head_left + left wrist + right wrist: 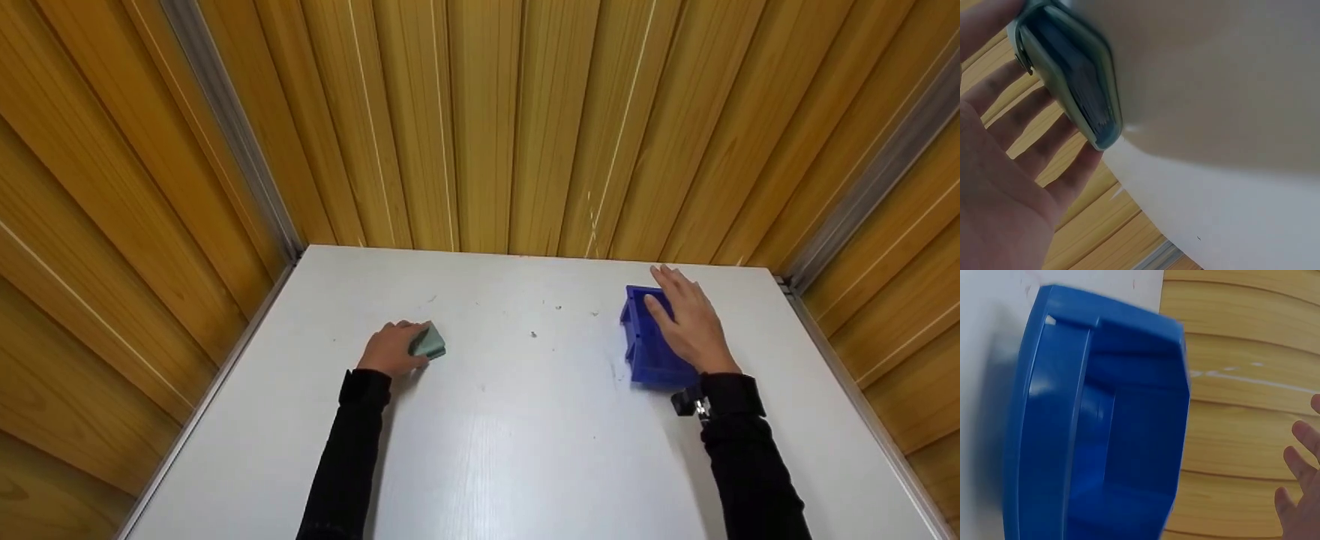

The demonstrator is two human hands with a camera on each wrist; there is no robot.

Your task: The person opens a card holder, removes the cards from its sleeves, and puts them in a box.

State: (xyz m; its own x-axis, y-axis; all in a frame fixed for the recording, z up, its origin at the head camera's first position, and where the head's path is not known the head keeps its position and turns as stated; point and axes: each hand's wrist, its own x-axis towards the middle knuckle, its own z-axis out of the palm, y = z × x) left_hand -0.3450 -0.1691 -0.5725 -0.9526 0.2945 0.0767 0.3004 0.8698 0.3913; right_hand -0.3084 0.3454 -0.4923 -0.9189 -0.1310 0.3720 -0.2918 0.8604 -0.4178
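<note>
My left hand [388, 350] is on the left half of the table and grips a small green card wallet [429, 343] between thumb and fingers. In the left wrist view the wallet [1053, 73] shows its open edge, with a stack of cards or leaves inside and a snap strap at one end. The fingers lie along its far cover. On the right, my right hand [688, 324] hovers over a blue plastic bin [639, 337] with its fingers extended, holding nothing. The right wrist view shows the bin's inside [1143, 439], and the hand's fingertips stand apart from it.
The white table [487, 420] carries a few small dark specks. Wood-patterned panels [480, 127] stand behind it and on both sides, with grey metal strips at the corners. A black wrist camera [684, 401] sits close to the bin's near end.
</note>
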